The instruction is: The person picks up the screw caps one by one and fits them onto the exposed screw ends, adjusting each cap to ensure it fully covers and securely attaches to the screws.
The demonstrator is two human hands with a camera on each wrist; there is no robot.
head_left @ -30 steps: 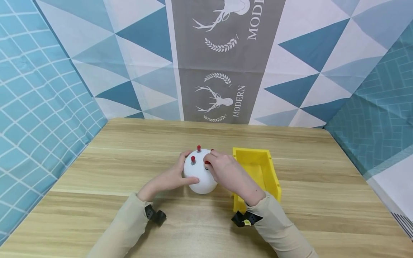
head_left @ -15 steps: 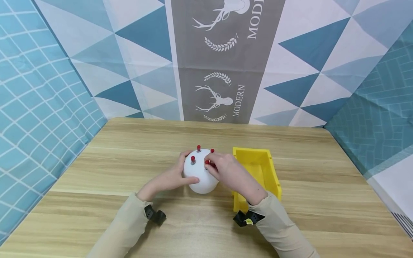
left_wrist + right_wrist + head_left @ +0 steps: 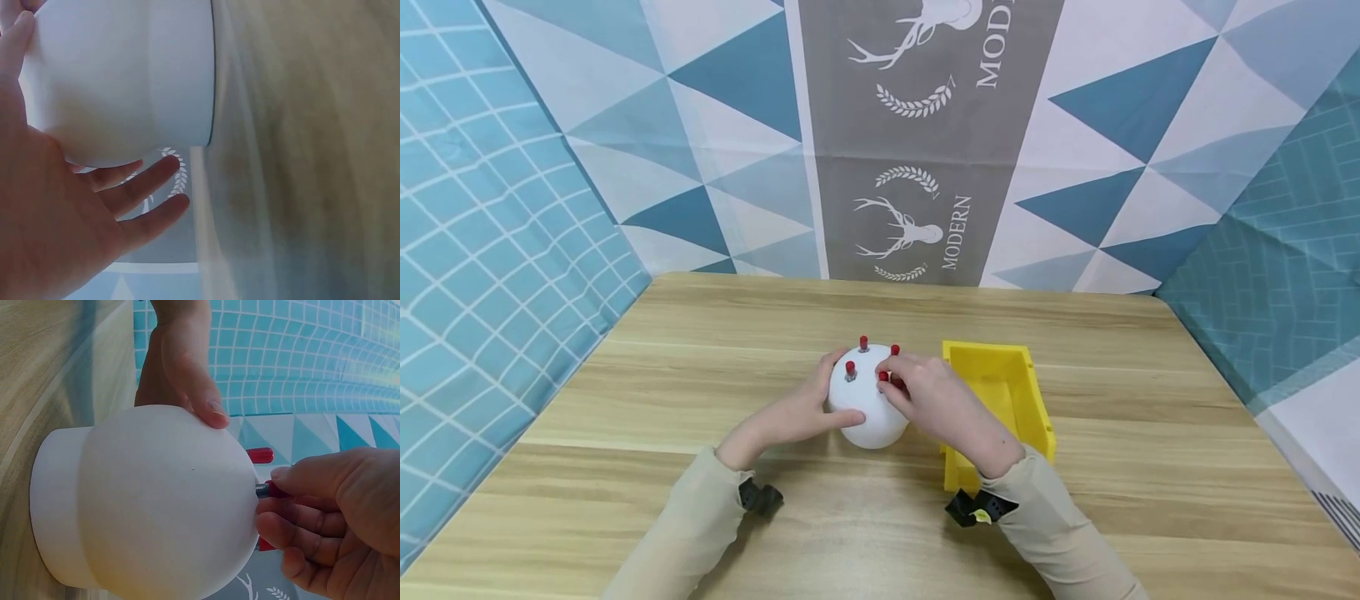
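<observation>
A white rounded dome (image 3: 872,421) with a straight-sided base stands on the wooden table. Several red-capped metal pegs (image 3: 850,368) stick up from its top. My left hand (image 3: 797,412) holds the dome's left side, its thumb across the front and other fingers round the back. In the left wrist view, some fingertips (image 3: 159,212) extend clear of the white surface. My right hand (image 3: 938,404) pinches one red-capped peg (image 3: 275,489) between thumb and fingers. Its threaded-looking metal shank meets the dome. In the right wrist view, other red caps (image 3: 260,455) show beside this hand.
A yellow open bin (image 3: 1037,400) stands just right of the dome, partly behind my right forearm. The wooden table (image 3: 662,392) reaches back to a patterned cloth wall (image 3: 737,208). Blue tiled cloth hangs at the left.
My right fingers have shifted slightly on the peg, so its red cap shows more than a second ago. My left hand and the dome stay in place.
</observation>
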